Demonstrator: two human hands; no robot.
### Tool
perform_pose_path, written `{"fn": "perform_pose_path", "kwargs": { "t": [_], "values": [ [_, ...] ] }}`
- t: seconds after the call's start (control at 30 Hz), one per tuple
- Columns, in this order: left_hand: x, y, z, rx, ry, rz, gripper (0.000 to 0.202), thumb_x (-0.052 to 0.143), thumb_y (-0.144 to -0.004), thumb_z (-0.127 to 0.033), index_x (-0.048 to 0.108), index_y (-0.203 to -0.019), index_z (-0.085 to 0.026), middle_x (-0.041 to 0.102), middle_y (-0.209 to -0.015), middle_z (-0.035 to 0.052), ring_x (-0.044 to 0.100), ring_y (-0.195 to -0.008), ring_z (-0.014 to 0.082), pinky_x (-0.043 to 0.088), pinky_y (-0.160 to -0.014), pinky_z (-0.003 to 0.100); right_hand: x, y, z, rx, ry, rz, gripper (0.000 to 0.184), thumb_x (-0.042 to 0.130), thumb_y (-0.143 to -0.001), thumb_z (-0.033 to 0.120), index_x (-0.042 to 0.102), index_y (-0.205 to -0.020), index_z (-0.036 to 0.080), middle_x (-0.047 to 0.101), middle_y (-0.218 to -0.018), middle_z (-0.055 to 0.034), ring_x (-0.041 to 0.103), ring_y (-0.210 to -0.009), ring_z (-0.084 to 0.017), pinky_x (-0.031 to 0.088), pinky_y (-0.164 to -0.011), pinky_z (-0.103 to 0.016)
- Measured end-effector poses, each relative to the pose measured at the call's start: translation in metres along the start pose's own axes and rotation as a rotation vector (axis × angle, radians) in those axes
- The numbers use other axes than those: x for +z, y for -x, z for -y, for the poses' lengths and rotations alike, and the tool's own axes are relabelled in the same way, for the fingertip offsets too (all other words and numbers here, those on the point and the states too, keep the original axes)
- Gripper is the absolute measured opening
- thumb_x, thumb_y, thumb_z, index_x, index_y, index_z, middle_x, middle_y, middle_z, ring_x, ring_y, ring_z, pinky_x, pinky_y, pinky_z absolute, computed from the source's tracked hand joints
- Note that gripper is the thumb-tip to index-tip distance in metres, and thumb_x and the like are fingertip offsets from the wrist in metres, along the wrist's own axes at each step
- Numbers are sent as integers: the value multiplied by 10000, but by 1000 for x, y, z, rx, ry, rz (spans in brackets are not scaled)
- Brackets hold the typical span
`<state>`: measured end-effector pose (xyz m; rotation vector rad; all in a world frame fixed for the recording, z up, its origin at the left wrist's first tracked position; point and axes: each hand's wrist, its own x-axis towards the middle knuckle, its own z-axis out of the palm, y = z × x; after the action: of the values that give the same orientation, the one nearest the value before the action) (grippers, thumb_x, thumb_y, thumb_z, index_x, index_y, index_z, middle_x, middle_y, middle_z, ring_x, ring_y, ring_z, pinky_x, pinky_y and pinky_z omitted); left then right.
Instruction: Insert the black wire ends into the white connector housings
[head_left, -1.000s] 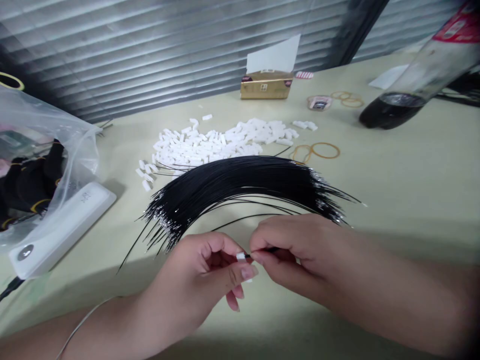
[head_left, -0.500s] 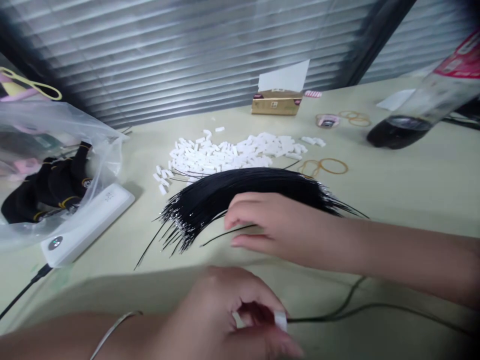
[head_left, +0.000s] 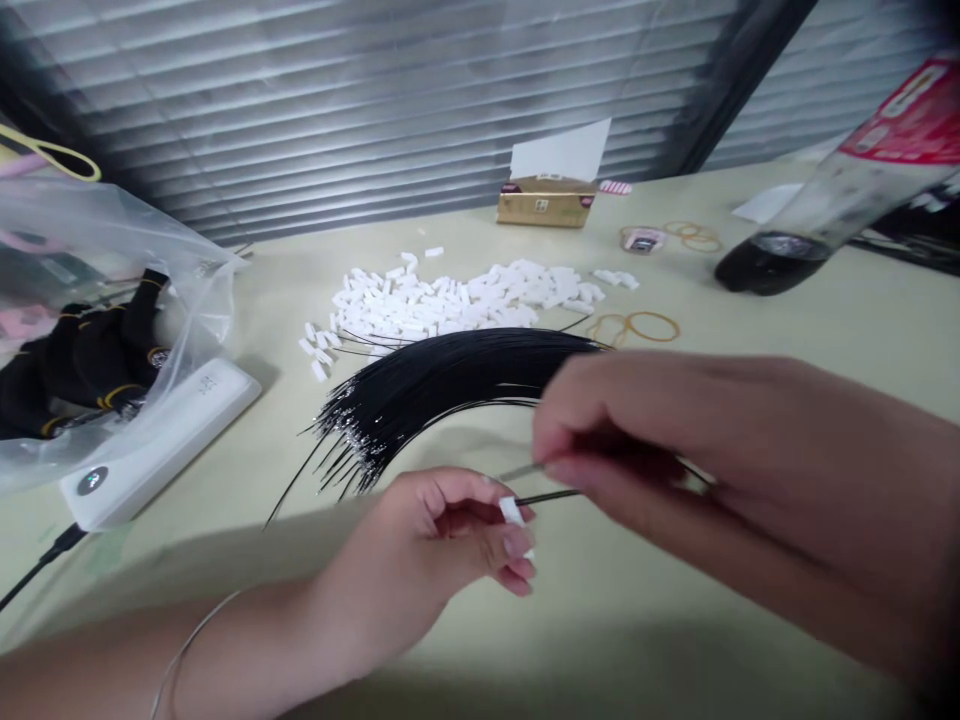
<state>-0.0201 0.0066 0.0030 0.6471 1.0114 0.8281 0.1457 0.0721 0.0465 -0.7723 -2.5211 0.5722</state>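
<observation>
Between the thumb and fingers of my left hand [head_left: 442, 540] is a small white connector housing [head_left: 511, 511]. Black wire [head_left: 551, 496] runs from its right side and passes behind my right hand [head_left: 720, 470]. My right hand is closed in a pinch on a thin black wire [head_left: 520, 471], whose blurred end sticks out leftward just above the housing. Beyond both hands lies a curved bundle of black wires [head_left: 450, 365] with shiny metal tips at its left end; my right hand covers its right end. Behind the bundle spreads a pile of white connector housings [head_left: 442, 300].
A white power bank [head_left: 169, 445] with a cable lies left, beside a clear plastic bag [head_left: 202, 270] of black wire bundles. Rubber bands [head_left: 652, 326] lie behind my right hand. A gold box [head_left: 545, 205] stands near the blinds; a cola bottle [head_left: 832, 200] stands at right.
My right hand has come from the wire bundle toward me and right, now with a wire pinched in it. My left hand has risen away from me with the housing, close to the right hand.
</observation>
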Motion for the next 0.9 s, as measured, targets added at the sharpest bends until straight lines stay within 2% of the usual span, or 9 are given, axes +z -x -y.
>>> {"fn": "perform_pose_path", "kwargs": {
  "t": [0.07,0.17,0.33,0.53,0.73,0.9],
  "values": [
    [1,-1,-3,1,7,-11,101,704,-698,-167,624,-683,-106,596,-625,-14,585,-587,81,498,-639,213,-1,16,-1,19,-7,44,173,433,-892,245,543,-760,222,523,-666,45,420,-508,-62,337,-482,-206],
    [4,-1,-4,-12,8,-33,127,718,-692,-186,622,-668,-107,603,-612,-10,582,-587,82,503,-639,213,6,27,-8,123,-82,116,174,455,-866,189,564,-733,217,542,-705,39,490,-609,-57,373,-536,-185],
    [4,-3,-3,-35,-2,-57,116,722,-689,-179,627,-684,-112,629,-621,-5,592,-598,79,515,-625,196,13,21,-14,218,-193,115,188,466,-839,180,552,-673,192,517,-641,42,458,-543,-49,351,-482,-180],
    [1,-3,1,-66,20,-74,147,746,-667,-166,604,-689,-134,669,-622,-10,621,-609,79,529,-635,190,15,22,-12,253,-196,159,201,450,-859,170,522,-671,171,520,-658,32,463,-567,-57,357,-498,-182],
    [0,-2,2,-61,13,-63,128,744,-673,-168,622,-691,-134,674,-630,-19,625,-612,72,531,-643,182,19,20,-11,281,-169,143,192,487,-817,135,518,-631,166,509,-629,25,443,-545,-72,326,-477,-197],
    [1,-3,1,-65,18,-70,134,748,-665,-177,622,-676,-133,675,-619,-18,622,-598,73,526,-639,186,18,16,-6,390,-218,170,188,502,-793,116,528,-613,166,533,-623,21,459,-549,-82,333,-489,-206]
  ]
}}
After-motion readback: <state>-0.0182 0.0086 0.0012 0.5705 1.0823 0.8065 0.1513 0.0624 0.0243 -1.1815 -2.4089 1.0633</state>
